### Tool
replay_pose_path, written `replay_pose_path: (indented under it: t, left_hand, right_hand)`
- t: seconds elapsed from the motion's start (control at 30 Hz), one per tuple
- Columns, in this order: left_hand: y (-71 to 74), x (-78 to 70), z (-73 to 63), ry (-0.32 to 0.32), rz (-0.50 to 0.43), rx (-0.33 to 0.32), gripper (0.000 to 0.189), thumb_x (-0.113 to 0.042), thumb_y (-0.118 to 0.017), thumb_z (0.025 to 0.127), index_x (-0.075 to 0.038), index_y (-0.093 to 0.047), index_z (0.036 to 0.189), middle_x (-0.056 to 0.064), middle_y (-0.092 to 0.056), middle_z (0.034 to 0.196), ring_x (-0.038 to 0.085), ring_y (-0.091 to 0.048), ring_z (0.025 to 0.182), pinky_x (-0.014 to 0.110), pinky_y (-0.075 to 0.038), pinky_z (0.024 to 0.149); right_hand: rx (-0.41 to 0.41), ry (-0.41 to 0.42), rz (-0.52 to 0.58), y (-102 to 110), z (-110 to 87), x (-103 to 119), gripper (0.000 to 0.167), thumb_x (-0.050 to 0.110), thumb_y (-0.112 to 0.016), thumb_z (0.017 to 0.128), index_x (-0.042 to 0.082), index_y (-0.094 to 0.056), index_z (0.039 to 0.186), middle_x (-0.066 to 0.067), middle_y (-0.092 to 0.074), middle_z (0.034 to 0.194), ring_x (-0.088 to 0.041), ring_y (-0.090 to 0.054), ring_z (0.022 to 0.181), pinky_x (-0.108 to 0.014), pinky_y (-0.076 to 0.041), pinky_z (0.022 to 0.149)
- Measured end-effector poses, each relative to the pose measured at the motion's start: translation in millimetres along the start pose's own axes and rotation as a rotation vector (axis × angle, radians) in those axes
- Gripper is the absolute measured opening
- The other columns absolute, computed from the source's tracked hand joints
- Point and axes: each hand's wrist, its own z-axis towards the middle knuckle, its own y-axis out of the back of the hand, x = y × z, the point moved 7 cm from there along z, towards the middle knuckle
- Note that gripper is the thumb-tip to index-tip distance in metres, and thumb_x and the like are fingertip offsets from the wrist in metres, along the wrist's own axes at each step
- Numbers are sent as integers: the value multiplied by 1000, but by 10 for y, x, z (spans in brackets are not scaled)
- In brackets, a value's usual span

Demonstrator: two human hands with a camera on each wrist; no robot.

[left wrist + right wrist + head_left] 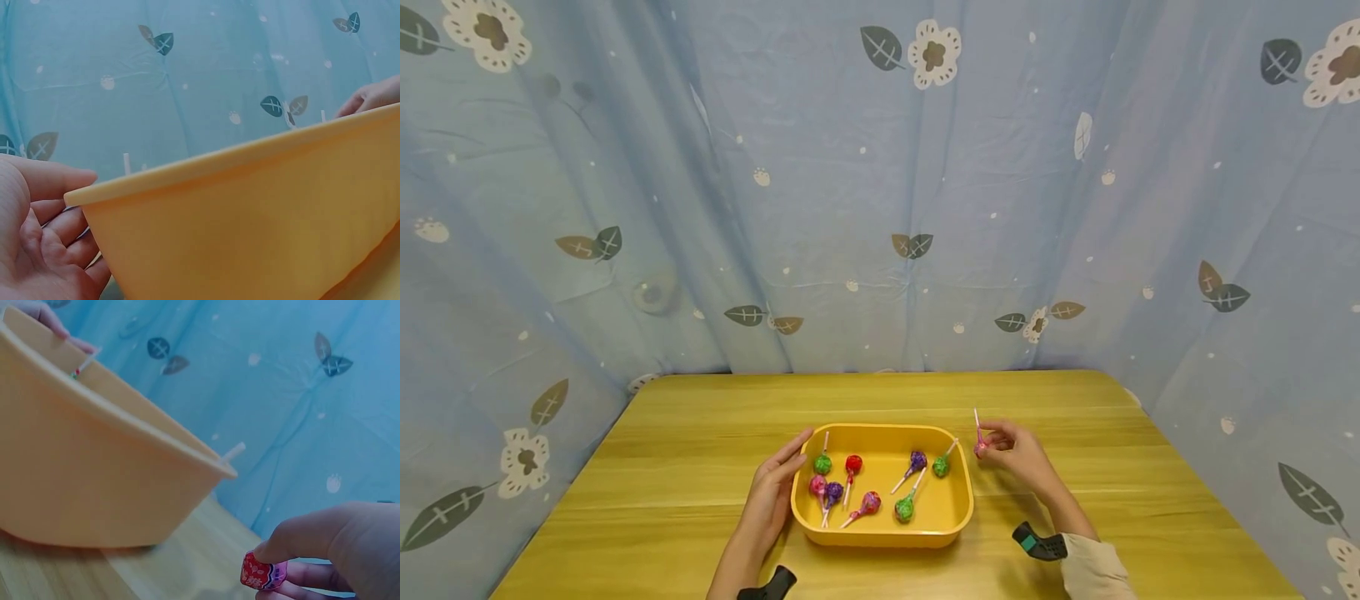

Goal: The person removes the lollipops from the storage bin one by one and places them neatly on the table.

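Observation:
My right hand (1017, 457) pinches a pink-and-red wrapped lollipop (264, 571) by its candy end, just right of a yellow plastic bin (880, 537). In the head view, that lollipop's stick points up. My left hand (767, 492) rests against the bin's left side, its fingers extended along the outer wall and touching the rim. Inside the bin lie several lollipops in green (905, 509), purple (917, 460), red (853, 465) and pink (870, 502) wrappers. Two sticks lean on the rim.
The bin stands on a yellow wood-grain table (647, 483). A blue curtain (850, 167) with leaves and flowers hangs behind and at both sides. Black straps with devices (1039, 543) are on both wrists.

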Motion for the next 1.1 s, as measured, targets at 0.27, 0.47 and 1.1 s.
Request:
replay_pose_path:
  t: [0.27, 0.47, 1.1]
  left_hand:
    - [-4, 8, 1, 5, -7, 0, 51, -9, -54, 96, 2, -42, 144, 11, -31, 154, 20, -25, 141, 36, -19, 115]
    - [6, 5, 0, 2, -4, -6, 51, -10, -54, 96, 2, -42, 144, 11, -31, 154, 20, -24, 141, 36, -17, 115]
    - [7, 3, 5, 6, -13, -8, 50, -8, -54, 96, 2, -42, 144, 10, -33, 153, 19, -25, 141, 35, -18, 115]
  right_hand:
    - [-12, -56, -50, -21, -9, -153, 41, -3, -72, 81, -5, -63, 121, -9, -63, 91, -22, -65, 82, -28, -55, 69]
    - [-27, -44, -95, -42, -2, -166, 39, -2, -73, 81, -5, -65, 118, -6, -64, 87, -18, -64, 78, -26, -53, 68]
    - [-32, -48, -161, -91, 32, -198, 30, 1, -69, 85, -7, -67, 114, -2, -65, 81, -15, -63, 74, -26, -51, 68]
